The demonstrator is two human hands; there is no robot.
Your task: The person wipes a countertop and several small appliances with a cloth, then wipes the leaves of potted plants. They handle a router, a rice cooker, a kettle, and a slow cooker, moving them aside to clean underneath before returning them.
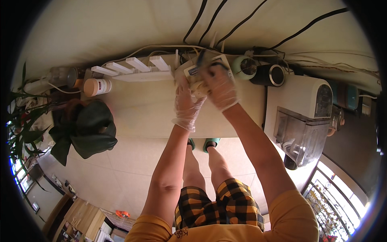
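Both my hands wear thin clear gloves and work close together at the back of a pale tabletop (149,109). My left hand (186,103) is closed around a pale, crumpled-looking thing (198,88), whose kind I cannot make out. Just to its right, my right hand (222,86) has curled fingers, partly smeared by motion. A blurred dark streak shows at its fingertips; whether it is held cannot be told. Behind the hands stands a white box (224,63) with printed labels, partly covered by them.
A white router (141,74) with upright antennas stands left of my hands, near a lidded tub (96,87). A leafy plant (90,129) is at the left. On the right are a green round object (244,67), a black cylinder (270,75) and a white appliance (302,97). Cables (238,28) run along the wall.
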